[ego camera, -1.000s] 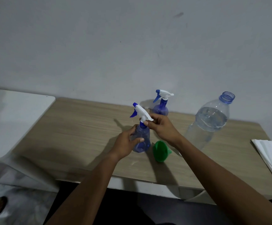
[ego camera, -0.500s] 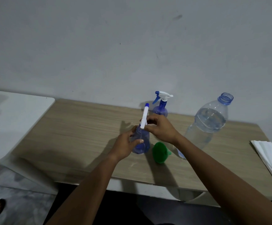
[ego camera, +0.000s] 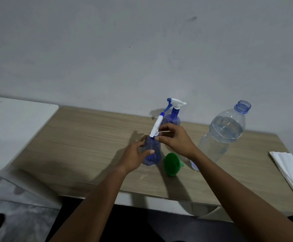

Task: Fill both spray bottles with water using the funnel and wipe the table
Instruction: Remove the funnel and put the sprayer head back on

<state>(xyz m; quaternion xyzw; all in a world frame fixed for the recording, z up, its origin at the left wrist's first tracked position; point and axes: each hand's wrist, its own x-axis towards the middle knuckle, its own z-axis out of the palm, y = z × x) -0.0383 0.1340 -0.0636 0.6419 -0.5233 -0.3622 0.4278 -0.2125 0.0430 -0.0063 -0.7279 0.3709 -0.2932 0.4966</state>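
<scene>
Unscrewing the spray head appears to be the step in hand. At the centre of the frame the left hand (ego camera: pixel 134 154) is wrapped round the body of the translucent blue plastic spray bottle (ego camera: pixel 151 152), which stands on the wood-grain table (ego camera: pixel 89 137). The right hand (ego camera: pixel 175 138) pinches the base of its white trigger head (ego camera: pixel 157 125) at the neck, and the head sits tilted to the upper right. Hazard one: if the head is lifted off at an angle, its dip tube may catch in the neck and drag the light bottle over, so the left-hand grip should be held firm. Hazard two: the large clear plastic water bottle (ego camera: pixel 224 135), right of centre, has no cap and stands just beyond the right forearm. A careless sweep of that arm could tip it and flood the table. Hazard three: the green plastic funnel (ego camera: pixel 172 164) lies on its side just right of the gripped bottle and may roll if nudged. Contents: the water bottle is filled to its shoulder. The gripped bottle shows no clear water line. The fill of the second blue spray bottle (ego camera: pixel 172 116), capped and standing behind, cannot be told. The funnel is empty. A folded white cloth (ego camera: pixel 292 172) lies at the right edge.
</scene>
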